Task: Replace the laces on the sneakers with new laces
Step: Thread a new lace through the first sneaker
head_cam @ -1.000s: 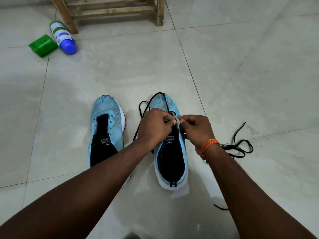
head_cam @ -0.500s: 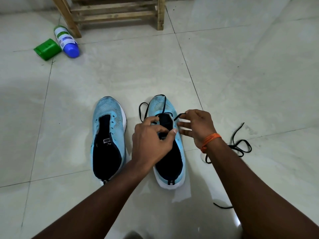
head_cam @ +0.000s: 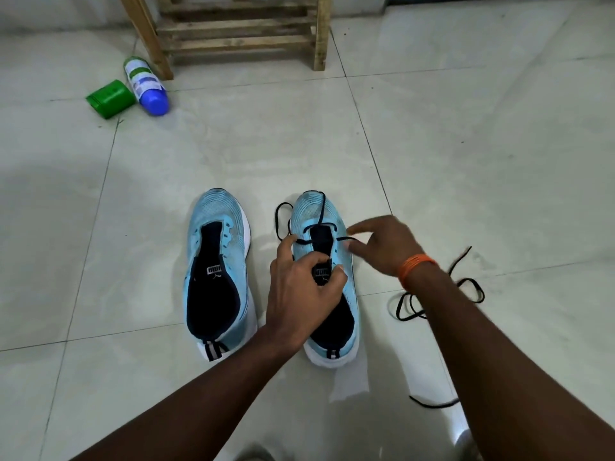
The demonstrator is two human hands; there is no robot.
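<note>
Two light-blue sneakers stand side by side on the tiled floor, toes pointing away. The left sneaker has no lace. The right sneaker has a black lace through its front eyelets, looping loosely over the toe. My left hand pinches this sneaker's dark tongue between thumb and fingers. My right hand, slightly blurred, hovers at the shoe's right side with fingers spread around a free lace end, not gripping it. An orange band circles that wrist.
A second black lace lies tangled on the floor right of my right arm, with another stretch nearer me. A green box and a blue-capped bottle lie at the far left by a wooden rack.
My hands, pinched together over the right sneaker's eyelets a second ago, have parted. The left dropped back onto the tongue; the right let go, spread its fingers and moved right.
</note>
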